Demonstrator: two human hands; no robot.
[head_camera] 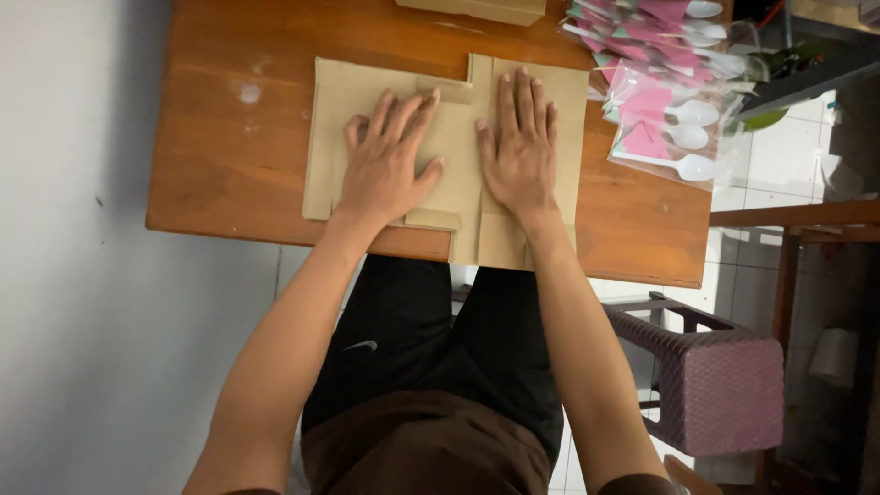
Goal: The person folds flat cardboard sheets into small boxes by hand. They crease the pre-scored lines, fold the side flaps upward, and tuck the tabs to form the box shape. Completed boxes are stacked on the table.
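A flat, unfolded brown cardboard box blank (458, 101) lies on a wooden table (229, 174), its near flap hanging over the front edge. My left hand (385, 160) presses flat on the left half of the cardboard, fingers spread. On the right half my right hand (518, 147) lies palm down with its fingers straight and close together. Neither hand grips anything.
A pile of clear packets (669, 92) with pink cards and white plastic spoons lies at the table's right end. Another cardboard piece (477, 9) sits at the far edge. A purple woven stool (724, 385) stands on the tiled floor to my right. A white wall (73, 275) runs along the left.
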